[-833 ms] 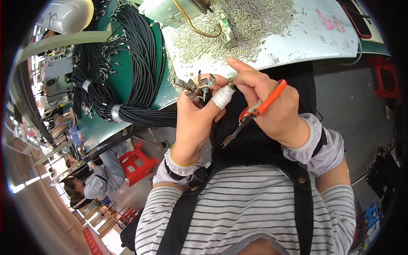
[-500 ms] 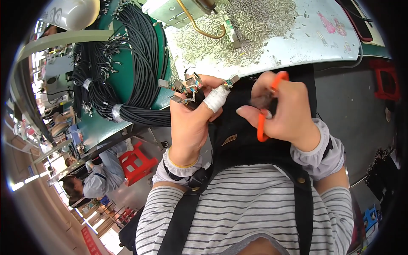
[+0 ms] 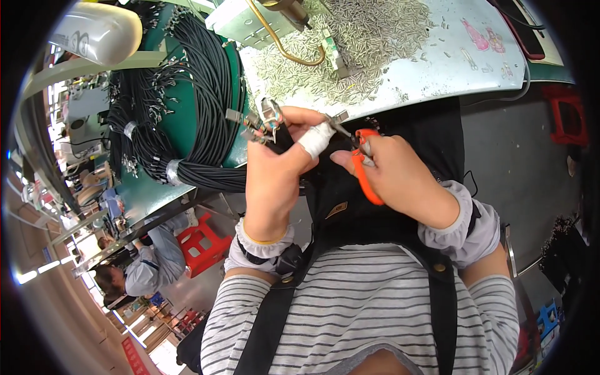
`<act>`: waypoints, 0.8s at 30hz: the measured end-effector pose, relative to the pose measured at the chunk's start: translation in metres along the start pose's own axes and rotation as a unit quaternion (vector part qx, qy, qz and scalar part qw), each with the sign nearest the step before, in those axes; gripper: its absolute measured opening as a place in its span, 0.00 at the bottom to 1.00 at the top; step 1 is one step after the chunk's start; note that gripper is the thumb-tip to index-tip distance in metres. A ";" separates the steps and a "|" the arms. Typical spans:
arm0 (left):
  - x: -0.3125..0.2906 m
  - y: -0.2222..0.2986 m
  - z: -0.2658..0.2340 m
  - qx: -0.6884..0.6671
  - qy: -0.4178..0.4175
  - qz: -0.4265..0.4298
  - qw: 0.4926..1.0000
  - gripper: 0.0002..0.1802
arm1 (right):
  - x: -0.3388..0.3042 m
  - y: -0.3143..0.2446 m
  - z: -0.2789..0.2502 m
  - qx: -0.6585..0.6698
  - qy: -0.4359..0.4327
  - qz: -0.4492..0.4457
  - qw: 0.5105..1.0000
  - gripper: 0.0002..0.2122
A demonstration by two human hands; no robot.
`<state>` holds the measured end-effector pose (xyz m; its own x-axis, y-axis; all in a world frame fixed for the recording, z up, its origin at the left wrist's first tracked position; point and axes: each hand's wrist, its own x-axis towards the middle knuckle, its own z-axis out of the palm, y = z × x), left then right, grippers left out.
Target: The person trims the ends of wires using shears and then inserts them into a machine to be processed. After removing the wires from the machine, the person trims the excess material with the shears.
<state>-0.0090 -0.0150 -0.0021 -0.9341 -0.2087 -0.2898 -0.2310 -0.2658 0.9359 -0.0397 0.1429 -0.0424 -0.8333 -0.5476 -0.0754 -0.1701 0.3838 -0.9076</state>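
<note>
Probably midway: right hand (image 3: 406,178) grips orange-handled metal pliers (image 3: 367,182), left hand (image 3: 272,181) clutches boxy silver connectors (image 3: 234,115), one at the pliers' tips.

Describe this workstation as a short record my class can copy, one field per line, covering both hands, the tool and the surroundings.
Left hand: holds several metal connectors, fanned out
Left thumb: wrapped in white
Right hand: holds orange-handled pliers
Tool tips: at or very near the connector by the left thumb; exact contact unclear
Bench ahead: pile of small metal pieces on a pale surface
Left side: bundled black cables on a green surface
Background, left: seated person near a red stool
</note>
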 end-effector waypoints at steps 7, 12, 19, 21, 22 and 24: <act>0.055 -0.004 -0.005 -0.160 -0.061 -0.075 0.982 0.05 | 0.020 -0.011 -0.021 0.308 0.013 0.142 0.940 0.11; 0.075 0.005 0.000 -0.124 -0.059 -0.063 0.989 0.04 | 0.069 -0.005 -0.031 0.241 0.133 0.020 0.961 0.09; 0.083 0.012 -0.009 -0.081 -0.070 -0.100 0.989 0.04 | 0.090 -0.002 -0.035 0.191 0.041 0.038 0.980 0.07; 0.084 0.011 -0.010 -0.085 -0.089 -0.097 0.988 0.04 | 0.090 0.002 -0.034 0.204 0.039 0.018 0.978 0.07; 0.084 0.011 -0.011 -0.088 -0.098 -0.096 0.987 0.04 | 0.090 0.003 -0.034 0.211 0.037 0.007 0.977 0.07; 0.085 0.010 -0.009 -0.087 -0.093 -0.095 0.987 0.04 | 0.090 0.003 -0.035 0.219 0.035 0.012 0.975 0.06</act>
<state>-0.0884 -0.0439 -0.0189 -0.9163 0.0324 -0.3991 -0.3707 -0.4452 0.8151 -0.1339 0.1210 -0.0376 -0.8707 -0.4846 -0.0841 0.0776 0.0335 -0.9964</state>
